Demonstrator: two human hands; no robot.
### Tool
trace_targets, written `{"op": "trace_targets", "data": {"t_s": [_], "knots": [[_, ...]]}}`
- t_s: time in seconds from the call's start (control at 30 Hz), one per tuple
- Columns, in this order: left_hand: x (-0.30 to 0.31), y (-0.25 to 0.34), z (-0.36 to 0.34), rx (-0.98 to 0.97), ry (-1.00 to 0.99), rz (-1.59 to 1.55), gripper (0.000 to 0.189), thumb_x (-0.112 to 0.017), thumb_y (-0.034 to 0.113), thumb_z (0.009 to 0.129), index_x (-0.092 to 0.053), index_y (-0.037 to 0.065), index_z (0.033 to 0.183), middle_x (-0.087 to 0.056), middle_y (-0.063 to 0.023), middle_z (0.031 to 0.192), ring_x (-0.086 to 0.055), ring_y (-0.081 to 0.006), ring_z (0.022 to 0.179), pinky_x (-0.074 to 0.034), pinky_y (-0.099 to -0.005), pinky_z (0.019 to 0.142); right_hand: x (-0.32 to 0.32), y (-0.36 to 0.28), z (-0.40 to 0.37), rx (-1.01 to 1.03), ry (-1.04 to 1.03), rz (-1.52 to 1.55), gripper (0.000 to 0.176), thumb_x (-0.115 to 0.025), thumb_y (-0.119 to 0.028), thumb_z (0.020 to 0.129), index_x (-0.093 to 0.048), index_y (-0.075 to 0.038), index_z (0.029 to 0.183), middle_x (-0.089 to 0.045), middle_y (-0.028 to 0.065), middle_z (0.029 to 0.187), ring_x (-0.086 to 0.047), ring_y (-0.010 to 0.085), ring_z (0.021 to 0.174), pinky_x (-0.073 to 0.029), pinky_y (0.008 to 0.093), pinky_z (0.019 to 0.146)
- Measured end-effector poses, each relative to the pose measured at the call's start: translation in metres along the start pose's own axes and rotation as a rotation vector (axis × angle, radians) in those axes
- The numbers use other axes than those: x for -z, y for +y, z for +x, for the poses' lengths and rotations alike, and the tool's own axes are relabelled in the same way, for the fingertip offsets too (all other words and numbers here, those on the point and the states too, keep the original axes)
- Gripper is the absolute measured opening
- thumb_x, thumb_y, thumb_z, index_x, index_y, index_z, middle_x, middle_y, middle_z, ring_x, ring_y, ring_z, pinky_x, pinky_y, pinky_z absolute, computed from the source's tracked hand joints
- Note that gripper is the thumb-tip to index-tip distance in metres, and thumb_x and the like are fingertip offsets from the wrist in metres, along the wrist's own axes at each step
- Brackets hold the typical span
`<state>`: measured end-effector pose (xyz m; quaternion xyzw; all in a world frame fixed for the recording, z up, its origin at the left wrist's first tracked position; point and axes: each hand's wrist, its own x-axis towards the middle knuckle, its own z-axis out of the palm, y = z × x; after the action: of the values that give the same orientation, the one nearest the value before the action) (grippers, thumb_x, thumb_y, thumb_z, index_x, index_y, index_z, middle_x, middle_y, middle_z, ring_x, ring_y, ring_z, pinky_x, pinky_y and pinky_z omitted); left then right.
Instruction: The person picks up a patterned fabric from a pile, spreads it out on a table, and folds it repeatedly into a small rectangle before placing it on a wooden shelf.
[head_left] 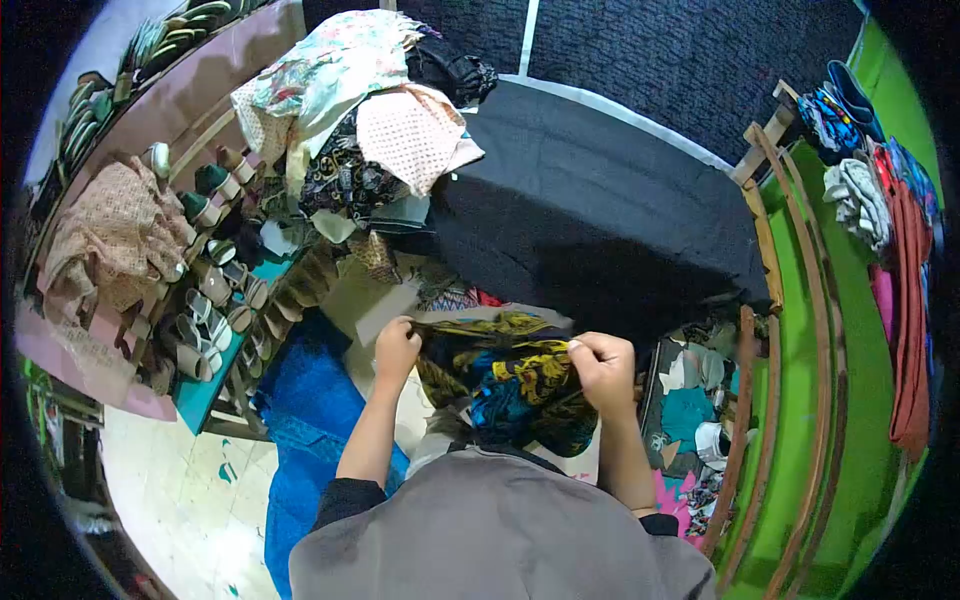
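Observation:
Between my two hands hangs a patterned cloth point(520, 375) in black, yellow and blue, spread sideways in front of my body. My left hand point(398, 347) is closed on its left upper edge. On the other side, my right hand point(606, 368) pinches the right upper edge, thumb on top. The cloth sags between them in folds, and its lower part drops toward my lap. Just beyond it lies the front edge of a table covered in black cloth point(600, 190).
A heap of fabrics point(370, 110) lies on the table's left end. Shoes point(210, 320) fill a rack at left, with blue cloth point(310, 400) beside it. Wooden rails point(815, 300) and hanging clothes point(905, 300) stand at right. Scraps point(690, 400) lie in a container near my right arm.

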<state>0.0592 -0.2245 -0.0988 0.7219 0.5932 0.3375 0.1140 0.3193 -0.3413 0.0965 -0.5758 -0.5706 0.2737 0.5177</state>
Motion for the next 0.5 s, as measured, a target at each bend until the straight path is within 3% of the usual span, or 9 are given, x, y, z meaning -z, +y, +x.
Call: {"op": "trace_targets", "data": {"t_s": [0.03, 0.07, 0.27, 0.3, 0.4, 0.5], "knots": [[0.0, 0.004, -0.001, -0.058, 0.005, -0.123, 0.015, -0.066, 0.009, 0.063, -0.063, 0.001, 0.076, -0.061, -0.0132, 0.093, -0.058, -0.0286, 0.083, -0.046, -0.036, 0.074, 0.004, -0.005, 0.0, -0.006, 0.01, 0.003, 0.015, -0.053, -0.004, 0.075, -0.059, 0.006, 0.066, -0.053, 0.0013, 0.056, -0.044, 0.0047, 0.053, -0.034, 0.022, 0.048], [-0.005, 0.012, -0.005, -0.115, 0.006, -0.248, 0.015, -0.066, 0.01, 0.063, -0.064, 0.002, 0.076, -0.061, -0.013, 0.094, -0.058, -0.0285, 0.085, -0.046, -0.0362, 0.076, 0.009, -0.004, 0.001, -0.027, -0.02, -0.022, 0.014, -0.056, -0.007, 0.074, -0.06, 0.006, 0.07, -0.059, 0.0071, 0.059, -0.052, 0.0086, 0.054, -0.04, 0.0234, 0.051], [0.024, 0.113, -0.015, -0.376, -0.102, -0.566, 0.017, -0.067, 0.016, 0.064, -0.063, 0.006, 0.078, -0.058, -0.0101, 0.105, -0.053, -0.0274, 0.1, -0.032, -0.048, 0.096, -0.001, -0.002, 0.005, -0.012, -0.116, -0.105, 0.014, -0.056, -0.008, 0.073, -0.059, 0.004, 0.068, -0.053, 0.0073, 0.051, -0.045, 0.0075, 0.046, -0.035, 0.025, 0.044], [0.023, 0.119, -0.013, -0.419, -0.123, -0.563, 0.017, -0.068, 0.015, 0.063, -0.063, 0.006, 0.077, -0.058, -0.01, 0.106, -0.053, -0.0279, 0.101, -0.031, -0.0479, 0.096, -0.003, -0.007, 0.004, -0.003, -0.142, -0.104, 0.014, -0.055, -0.006, 0.074, -0.057, 0.006, 0.066, -0.05, 0.0034, 0.051, -0.043, 0.0055, 0.049, -0.032, 0.0238, 0.045], [0.022, 0.131, -0.003, -0.522, -0.172, -0.482, 0.016, -0.066, 0.013, 0.061, -0.06, 0.006, 0.075, -0.058, -0.0076, 0.107, -0.052, -0.0268, 0.104, -0.03, -0.0493, 0.097, -0.004, -0.005, 0.003, -0.02, -0.172, -0.143, 0.014, -0.055, -0.006, 0.074, -0.058, 0.006, 0.067, -0.051, 0.0042, 0.052, -0.044, 0.0059, 0.05, -0.033, 0.0238, 0.045], [-0.003, 0.111, 0.0, -0.462, -0.268, -0.363, 0.017, -0.065, 0.011, 0.06, -0.06, 0.006, 0.075, -0.058, -0.0061, 0.108, -0.052, -0.0243, 0.104, -0.029, -0.0502, 0.098, -0.003, -0.005, 0.001, -0.006, -0.144, -0.127, 0.015, -0.055, -0.006, 0.074, -0.058, 0.006, 0.067, -0.052, 0.0037, 0.053, -0.045, 0.0062, 0.05, -0.033, 0.0235, 0.046]]}}
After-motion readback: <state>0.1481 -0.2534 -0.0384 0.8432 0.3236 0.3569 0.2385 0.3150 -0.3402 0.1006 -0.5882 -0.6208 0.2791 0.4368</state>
